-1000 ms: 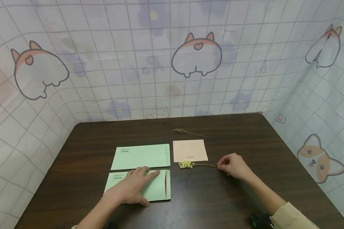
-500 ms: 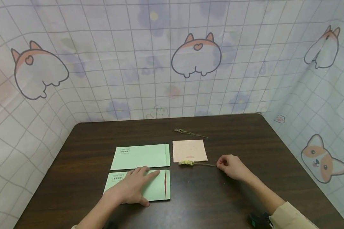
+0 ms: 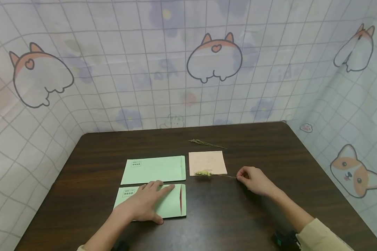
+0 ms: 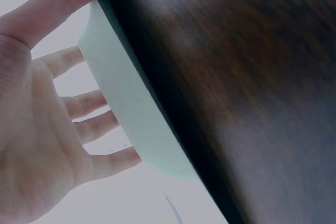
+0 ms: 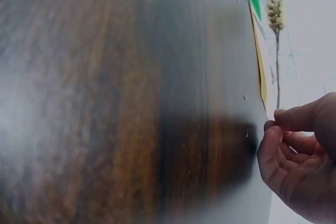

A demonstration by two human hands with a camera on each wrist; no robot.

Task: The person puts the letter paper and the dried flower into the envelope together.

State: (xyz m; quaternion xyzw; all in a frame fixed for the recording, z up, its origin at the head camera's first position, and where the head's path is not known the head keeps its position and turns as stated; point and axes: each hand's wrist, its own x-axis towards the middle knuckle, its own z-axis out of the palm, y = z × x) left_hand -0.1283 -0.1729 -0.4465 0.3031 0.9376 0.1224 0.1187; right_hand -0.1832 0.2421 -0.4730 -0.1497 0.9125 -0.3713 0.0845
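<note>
In the head view, a dried flower sprig [image 3: 203, 173] with a pale yellow head has its stem end pinched between the thumb and finger of my right hand [image 3: 255, 180]. Its head overlaps the near edge of a beige square card [image 3: 207, 162]; the right wrist view shows the sprig [image 5: 275, 17] raised off the table. My left hand [image 3: 143, 203] rests with spread fingers on the nearer green envelope [image 3: 171, 202], whose right end shows a red strip. Another green envelope [image 3: 154, 170] lies just behind it. From the left wrist, the thumb and fingers reach along the nearer envelope's edge [image 4: 126, 98].
A thin dried sprig [image 3: 207, 143] lies behind the card on the dark wooden table [image 3: 238, 223]. A patterned curtain [image 3: 138, 69] encloses the table's back and sides.
The flower sprig has risen slightly from the table and moved toward the card, so its head now overlaps the card's near edge. My left hand stays on the envelope.
</note>
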